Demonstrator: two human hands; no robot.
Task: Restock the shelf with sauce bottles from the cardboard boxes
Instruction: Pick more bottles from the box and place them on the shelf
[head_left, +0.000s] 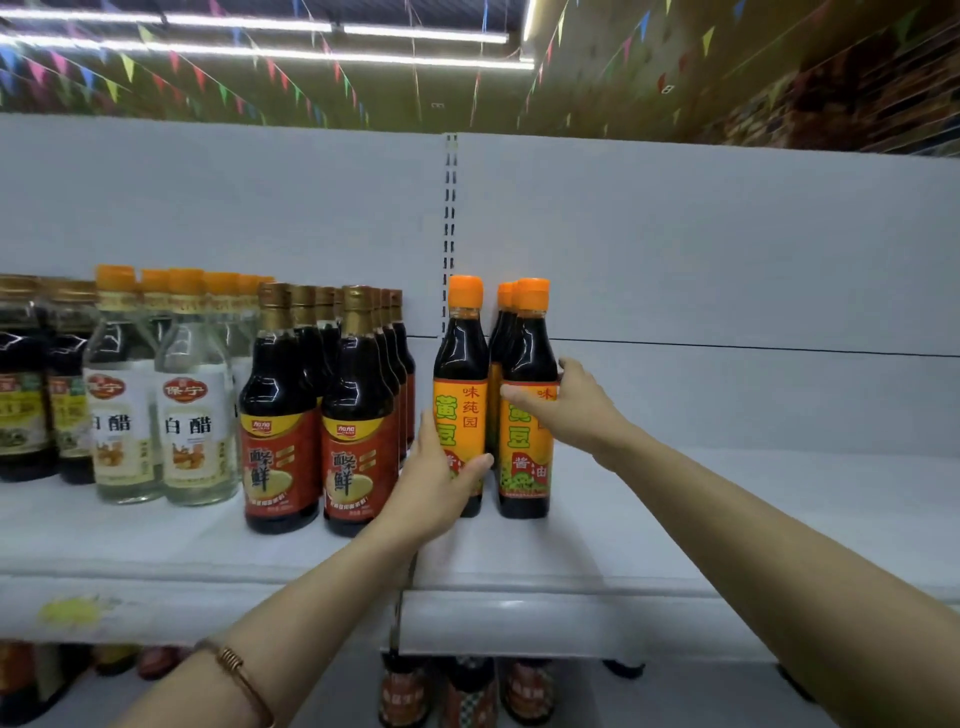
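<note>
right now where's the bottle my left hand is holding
In the head view the orange-capped soy sauce bottle stands mid-shelf, left hand gripping its base, between the red-labelled bottles and the right hand's matching bottle.

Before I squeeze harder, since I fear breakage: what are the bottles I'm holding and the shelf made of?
The left hand and right hand each grip a dark sauce bottle. Sharp glossy glints suggest glass, though clear plastic is possible. Caps look like matte orange plastic. The shelf looks like white painted metal, with a slotted upright behind.
</note>
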